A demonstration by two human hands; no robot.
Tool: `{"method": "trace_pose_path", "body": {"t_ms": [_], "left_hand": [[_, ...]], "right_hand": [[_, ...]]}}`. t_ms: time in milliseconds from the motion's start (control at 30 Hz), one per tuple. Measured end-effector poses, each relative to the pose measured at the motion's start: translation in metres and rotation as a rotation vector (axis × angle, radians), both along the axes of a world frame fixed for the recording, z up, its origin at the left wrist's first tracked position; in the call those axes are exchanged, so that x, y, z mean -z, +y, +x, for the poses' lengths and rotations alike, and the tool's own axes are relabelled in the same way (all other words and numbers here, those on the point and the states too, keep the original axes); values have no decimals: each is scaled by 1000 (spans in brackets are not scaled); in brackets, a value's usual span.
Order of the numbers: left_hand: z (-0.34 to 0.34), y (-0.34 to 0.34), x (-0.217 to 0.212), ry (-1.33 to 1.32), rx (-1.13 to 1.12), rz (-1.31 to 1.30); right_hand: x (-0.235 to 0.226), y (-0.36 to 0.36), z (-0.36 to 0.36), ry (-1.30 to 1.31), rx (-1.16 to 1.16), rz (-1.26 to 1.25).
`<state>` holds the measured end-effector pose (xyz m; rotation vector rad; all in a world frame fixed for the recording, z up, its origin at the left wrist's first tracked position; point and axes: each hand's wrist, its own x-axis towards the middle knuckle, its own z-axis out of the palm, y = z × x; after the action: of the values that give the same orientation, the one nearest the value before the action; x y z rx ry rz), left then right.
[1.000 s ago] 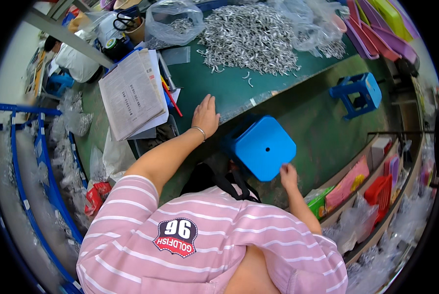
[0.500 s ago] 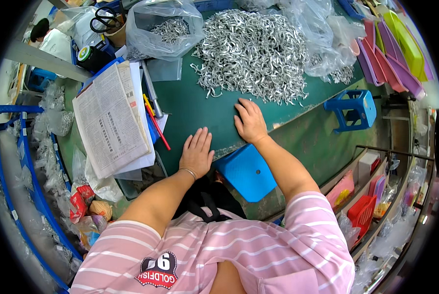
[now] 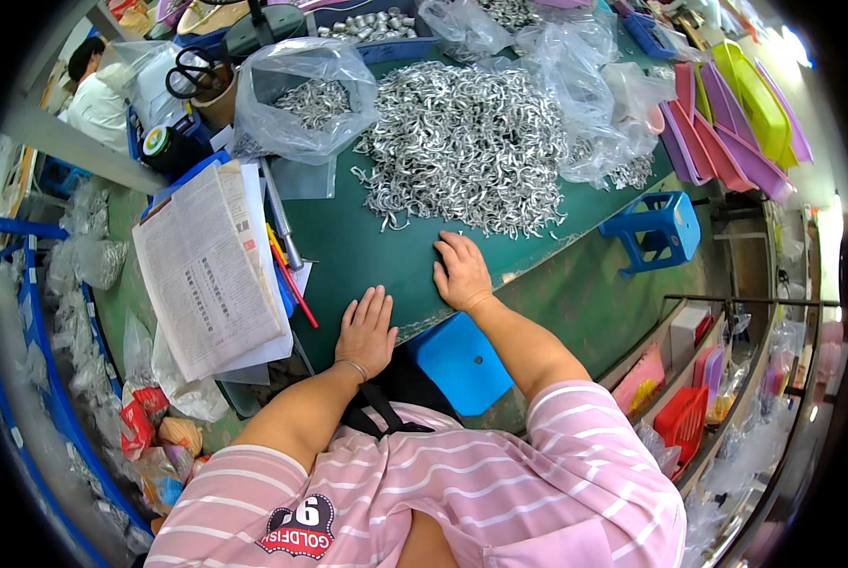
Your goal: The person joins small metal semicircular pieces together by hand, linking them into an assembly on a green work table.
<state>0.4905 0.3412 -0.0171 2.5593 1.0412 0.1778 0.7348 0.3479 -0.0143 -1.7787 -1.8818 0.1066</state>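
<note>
The left hand [image 3: 365,333] is laid flat, the right hand [image 3: 462,275] loosely open, near the desk's [image 3: 348,246] edge, apparently for support; silver metal pieces [image 3: 467,142] are heaped just beyond.

Green floor [image 3: 585,308], worn to paler patches, runs beneath everything we see. We note two stools in blue plastic: a near stool [image 3: 457,364] close by the table [image 3: 348,241], a far stool [image 3: 681,225] off its right side. On the left, we see a blue-framed rack [image 3: 22,226] and, higher up, a pale post [image 3: 102,153] slanting across our view. On the right, low shelving [image 3: 741,402] with brown dividers, a dark bar [image 3: 755,301] crossing above it. We mark one bright light [image 3: 795,45] at upper right.
</note>
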Motion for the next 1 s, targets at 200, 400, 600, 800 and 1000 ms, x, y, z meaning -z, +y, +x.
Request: {"method": "trace_pose_path", "body": {"t_ms": [200, 400, 600, 800, 1000], "left_hand": [[0, -2, 7, 56, -4, 7], [2, -4, 11, 54, -3, -24], [2, -4, 11, 67, 7, 7], [1, -4, 11, 96, 12, 50], [2, -4, 11, 107, 18, 50]], "right_hand": [[-3, 1, -2, -29, 7, -19], [-3, -2, -2, -62, 17, -41], [-3, -2, 2, -25, 10, -51], [-1, -2, 1, -17, 17, -28], [-2, -6, 2, -9, 31, -24]]}}
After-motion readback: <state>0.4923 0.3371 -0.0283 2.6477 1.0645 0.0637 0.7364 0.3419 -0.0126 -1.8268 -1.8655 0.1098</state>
